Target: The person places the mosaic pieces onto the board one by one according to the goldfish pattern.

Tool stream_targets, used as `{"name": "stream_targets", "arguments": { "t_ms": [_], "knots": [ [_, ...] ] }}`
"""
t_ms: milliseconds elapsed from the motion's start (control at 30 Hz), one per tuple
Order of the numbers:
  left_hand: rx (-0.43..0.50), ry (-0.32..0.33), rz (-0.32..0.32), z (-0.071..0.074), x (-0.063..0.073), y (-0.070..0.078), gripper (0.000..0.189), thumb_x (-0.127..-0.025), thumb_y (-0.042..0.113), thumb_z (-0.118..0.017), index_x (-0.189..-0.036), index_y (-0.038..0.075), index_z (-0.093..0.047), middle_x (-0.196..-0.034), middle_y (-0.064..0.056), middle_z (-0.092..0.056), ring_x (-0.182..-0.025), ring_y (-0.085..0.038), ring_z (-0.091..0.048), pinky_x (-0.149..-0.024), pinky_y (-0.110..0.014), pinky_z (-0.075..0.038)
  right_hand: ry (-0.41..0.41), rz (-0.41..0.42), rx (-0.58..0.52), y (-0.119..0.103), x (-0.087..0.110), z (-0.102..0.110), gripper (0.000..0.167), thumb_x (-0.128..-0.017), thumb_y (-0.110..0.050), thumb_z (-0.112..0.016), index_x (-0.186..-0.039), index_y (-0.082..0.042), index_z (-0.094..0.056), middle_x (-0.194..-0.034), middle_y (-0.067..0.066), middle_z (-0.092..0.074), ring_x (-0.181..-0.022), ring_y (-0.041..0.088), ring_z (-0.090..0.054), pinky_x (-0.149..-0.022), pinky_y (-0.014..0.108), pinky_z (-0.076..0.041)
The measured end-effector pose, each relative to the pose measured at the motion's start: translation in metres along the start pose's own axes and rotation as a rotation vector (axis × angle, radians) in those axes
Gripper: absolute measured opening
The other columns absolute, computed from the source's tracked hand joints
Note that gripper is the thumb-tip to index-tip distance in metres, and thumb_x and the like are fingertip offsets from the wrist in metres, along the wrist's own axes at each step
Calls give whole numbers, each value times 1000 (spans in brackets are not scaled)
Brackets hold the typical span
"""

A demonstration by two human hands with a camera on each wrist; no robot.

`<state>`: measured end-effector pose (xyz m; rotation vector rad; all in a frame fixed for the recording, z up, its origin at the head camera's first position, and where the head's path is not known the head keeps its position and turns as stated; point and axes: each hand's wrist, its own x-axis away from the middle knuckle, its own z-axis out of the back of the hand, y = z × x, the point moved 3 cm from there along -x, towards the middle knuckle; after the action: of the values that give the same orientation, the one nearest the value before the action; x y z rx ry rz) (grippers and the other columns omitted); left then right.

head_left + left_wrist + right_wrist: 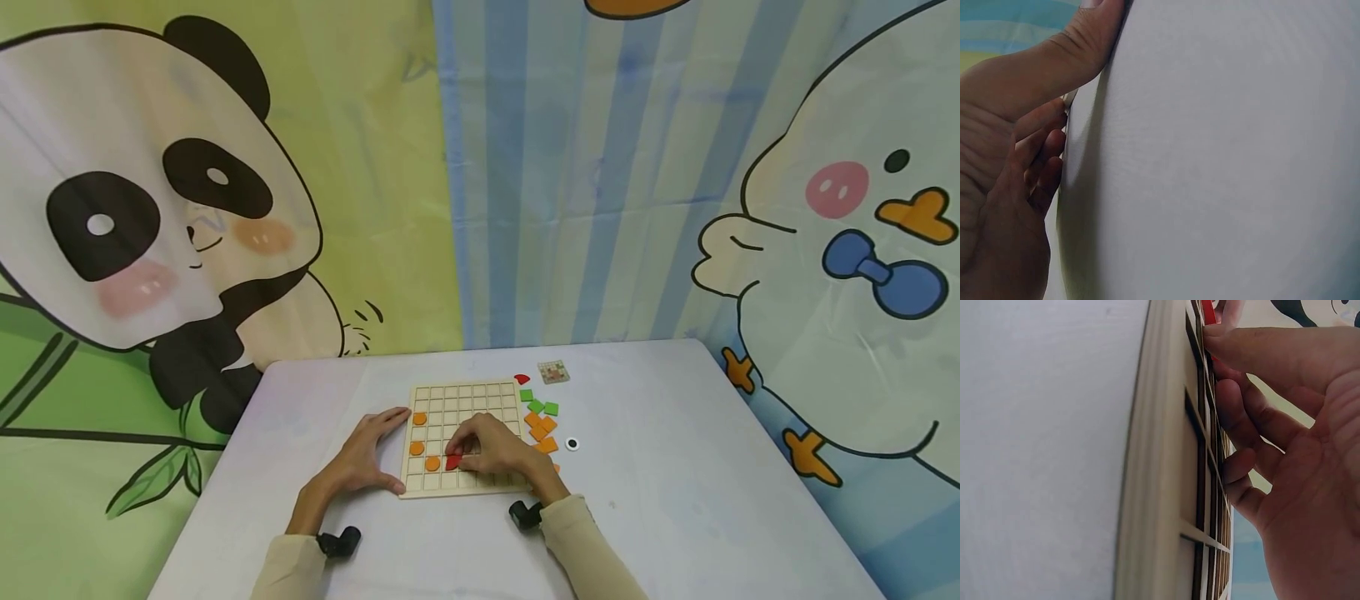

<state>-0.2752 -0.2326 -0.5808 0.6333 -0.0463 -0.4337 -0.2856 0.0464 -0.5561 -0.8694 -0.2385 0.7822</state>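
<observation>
A pale wooden grid board lies on the white table. My left hand rests along its left edge, thumb at the near corner and fingers spread toward the far part of that side. Over the near middle of the grid, my right hand pinches a red flat piece between thumb and fingers. In the right wrist view the thumb presses on that red piece, close over the grid bars. Orange pieces sit in cells to the left of it. The left wrist view shows the left thumb and curved fingers.
Right of the board lie several loose orange tiles, green tiles and a red fan-shaped piece. A patterned square card is at the back, and a white disc with a black centre lies farther right. Printed curtains stand behind the table.
</observation>
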Motion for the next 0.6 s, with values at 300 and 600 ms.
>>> {"name": "stream_targets", "arguments": {
  "t_ms": [300,600],
  "knots": [
    [-6,6,8,0,2,1,141,-48,52,-110,-167,11,-45,-173,-11,-46,-144,-37,-48,-119,-68,-43,67,-40,19,2,3,-4,24,-84,-19,-97,-99,-10,-82,-92,0,-78,-84,8,-68,-81,19,-59],
    [5,-15,25,2,0,2,142,-48,49,-110,-168,14,-44,-174,-10,-44,-147,-37,-45,-122,-67,-41,92,-52,57,-2,1,-8,15,-88,-15,-93,-98,-11,-83,-92,-1,-78,-83,14,-70,-79,19,-57]
  ]
}}
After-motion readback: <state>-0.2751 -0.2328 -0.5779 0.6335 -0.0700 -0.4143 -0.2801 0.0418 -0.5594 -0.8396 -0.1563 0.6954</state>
